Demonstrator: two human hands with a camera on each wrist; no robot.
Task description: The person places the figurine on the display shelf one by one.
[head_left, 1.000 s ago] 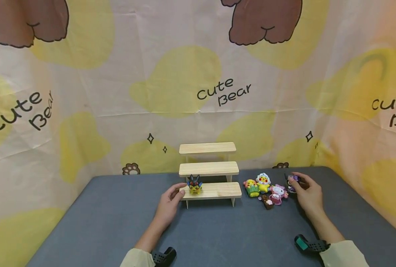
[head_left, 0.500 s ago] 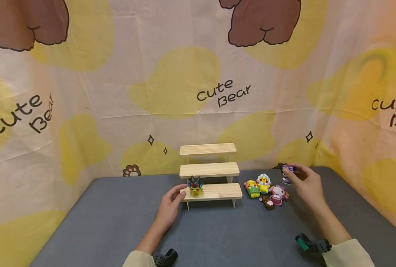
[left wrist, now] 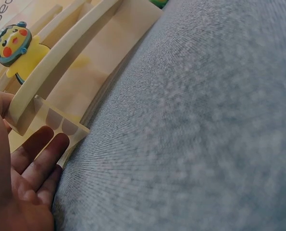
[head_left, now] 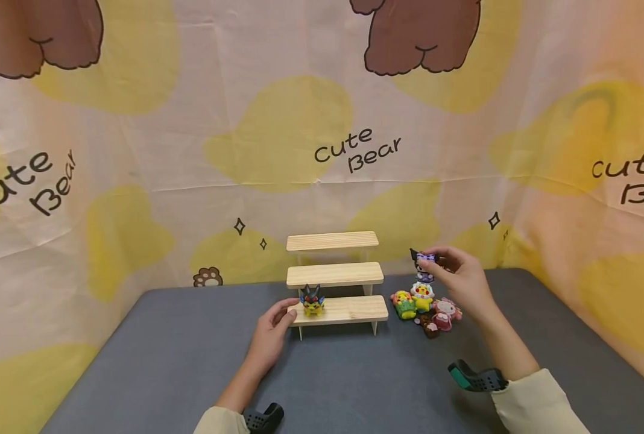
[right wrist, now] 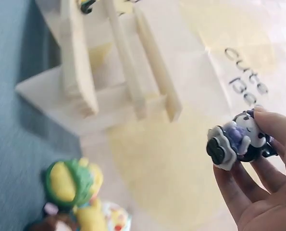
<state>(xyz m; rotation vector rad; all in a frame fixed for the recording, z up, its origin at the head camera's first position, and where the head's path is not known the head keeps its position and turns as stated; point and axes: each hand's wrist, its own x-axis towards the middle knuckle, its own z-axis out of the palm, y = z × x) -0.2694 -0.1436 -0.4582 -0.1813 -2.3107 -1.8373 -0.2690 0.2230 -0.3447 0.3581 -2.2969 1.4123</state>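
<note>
A three-tier wooden display stand (head_left: 354, 310) stands at the back of the table. My left hand (head_left: 268, 334) grips the left end of its lowest tier; in the left wrist view the thumb lies at the board's end and the other fingers reach underneath, by the stand's side leg (left wrist: 61, 120). A yellow toy figurine with a dark eared hood (head_left: 312, 303) sits on that tier, close to the fingers. In my right hand (head_left: 463, 280) I pinch a purple, black and white toy figurine (right wrist: 236, 139), raised above the other toys at the stand's right.
Right of the stand several toy figurines lie grouped: a green and yellow one (head_left: 404, 305), a white-hooded yellow one (head_left: 422, 297), a pink one (head_left: 445, 314) and a brown one (head_left: 428, 327). A printed cloth backdrop (head_left: 278, 132) hangs behind the grey table (head_left: 354, 380).
My right hand has lifted the purple and black figurine off the table and carried it up and left, over the grouped toys. The left hand stays at the stand's end.
</note>
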